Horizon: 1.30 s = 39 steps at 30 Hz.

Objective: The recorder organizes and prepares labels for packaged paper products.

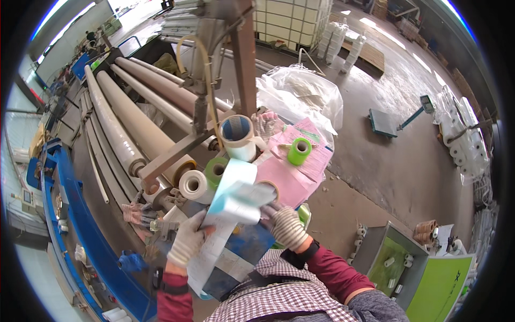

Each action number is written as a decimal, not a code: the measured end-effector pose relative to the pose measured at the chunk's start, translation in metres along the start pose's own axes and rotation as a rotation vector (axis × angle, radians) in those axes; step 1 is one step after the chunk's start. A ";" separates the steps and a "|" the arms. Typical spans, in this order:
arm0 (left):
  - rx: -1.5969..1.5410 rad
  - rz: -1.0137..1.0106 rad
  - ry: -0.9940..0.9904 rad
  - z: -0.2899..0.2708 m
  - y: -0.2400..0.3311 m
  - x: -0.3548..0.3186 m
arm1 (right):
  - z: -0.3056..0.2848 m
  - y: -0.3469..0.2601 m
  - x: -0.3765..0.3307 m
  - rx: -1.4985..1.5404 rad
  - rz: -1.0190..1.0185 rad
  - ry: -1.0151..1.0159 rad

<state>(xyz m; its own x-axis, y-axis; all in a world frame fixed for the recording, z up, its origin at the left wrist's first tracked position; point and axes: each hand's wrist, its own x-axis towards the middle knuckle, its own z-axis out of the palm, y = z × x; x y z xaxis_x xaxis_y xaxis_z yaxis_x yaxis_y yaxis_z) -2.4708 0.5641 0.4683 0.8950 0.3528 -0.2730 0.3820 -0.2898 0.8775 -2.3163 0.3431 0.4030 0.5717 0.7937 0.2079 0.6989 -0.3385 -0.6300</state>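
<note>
Both my hands wear pale knitted gloves. My left hand (188, 239) is closed on the left edge of a long bundle of white and light-blue paper sheets (203, 263), which hangs down over a blue surface (255, 236). The upper sheets are bent over and smeared by motion. My right hand (288, 226) is at their right end, its blurred fingers bent against the paper edge. Behind the sheets lie pink paper forms (287, 180), with a bright green roll (299, 151) standing on them. A tape roll behind the sheets is partly hidden.
A large white roll with a blue core (237, 137), a smaller white roll (194, 185) and a green roll (216, 169) stand near the papers. Long rollers (115, 118) and a metal post (244, 64) are behind. At right are a floor scale (382, 123) and a grey-green bin (397, 247).
</note>
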 end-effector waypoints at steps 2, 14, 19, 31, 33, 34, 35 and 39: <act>0.127 -0.019 -0.045 0.003 -0.019 0.026 | 0.012 0.019 0.003 -0.137 0.064 -0.012; 0.238 -0.084 -0.116 0.030 -0.080 0.084 | -0.039 -0.022 -0.009 0.109 0.177 0.506; 0.186 -0.024 -0.011 0.034 -0.077 0.076 | -0.025 -0.078 0.015 0.172 -0.146 0.109; -0.030 0.066 0.157 -0.018 -0.026 -0.034 | 0.003 -0.047 0.017 0.033 0.091 -0.039; -0.144 -0.004 0.011 -0.019 -0.013 -0.053 | -0.018 -0.046 0.003 0.189 0.154 -0.090; -0.154 0.023 -0.076 -0.015 -0.006 -0.061 | -0.026 -0.044 -0.006 0.223 0.144 -0.062; -0.155 0.056 -0.170 -0.011 -0.003 -0.070 | -0.029 -0.049 -0.010 0.333 0.127 -0.020; -0.620 -0.241 -0.599 0.026 0.000 -0.115 | -0.012 -0.039 -0.045 0.255 0.014 -0.263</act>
<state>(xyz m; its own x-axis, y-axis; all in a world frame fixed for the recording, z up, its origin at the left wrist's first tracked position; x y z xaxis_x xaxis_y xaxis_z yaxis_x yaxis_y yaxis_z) -2.5681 0.5003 0.4897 0.8431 -0.2325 -0.4848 0.5373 0.3266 0.7776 -2.3645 0.3151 0.4271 0.4274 0.9039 0.0188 0.5428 -0.2399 -0.8049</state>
